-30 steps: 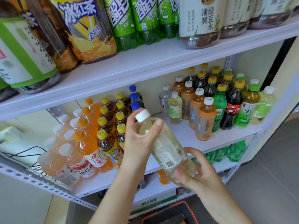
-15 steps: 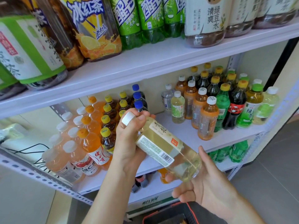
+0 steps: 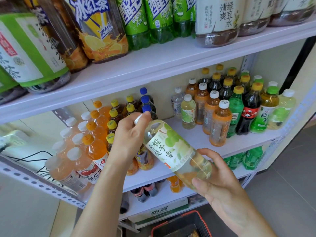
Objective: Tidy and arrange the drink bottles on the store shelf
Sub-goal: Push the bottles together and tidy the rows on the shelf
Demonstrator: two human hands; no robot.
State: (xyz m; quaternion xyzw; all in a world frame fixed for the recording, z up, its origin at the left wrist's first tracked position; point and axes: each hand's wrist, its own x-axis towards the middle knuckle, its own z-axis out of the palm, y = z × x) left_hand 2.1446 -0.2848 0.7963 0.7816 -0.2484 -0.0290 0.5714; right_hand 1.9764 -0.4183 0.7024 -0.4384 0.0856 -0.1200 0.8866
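- A person holds a pale yellow-green drink bottle [image 3: 176, 154] in both hands, in the air in front of the middle shelf [image 3: 196, 141] and not resting on it.
- The bottle lies tilted, with its white cap [image 3: 137, 119] up and to the left and its base down and to the right. Its label, printed with green grapes and Chinese characters, faces the camera.
- The left hand [image 3: 130, 135] is clenched round the neck, and its fingers cover most of the cap.
- The right hand [image 3: 217, 183] grasps the base from below, fingers curled round the far side and thumb on the near side.
- On the left part of the middle shelf, behind the left hand, stand rows of orange drinks [image 3: 95, 147], yellow-capped tea bottles [image 3: 113, 117] and blue-capped bottles [image 3: 145, 100].
- On the right part stands a second cluster that includes a cola bottle [image 3: 249, 115]. At its left edge is a matching pale bottle [image 3: 188, 112].
- A bare stretch of shelf lies between the two clusters, behind the held bottle.
- The top shelf [image 3: 153, 65] carries large bottles [image 3: 102, 31] in a row.
- A red-rimmed basket [image 3: 181, 224] sits at the bottom edge, below the hands.
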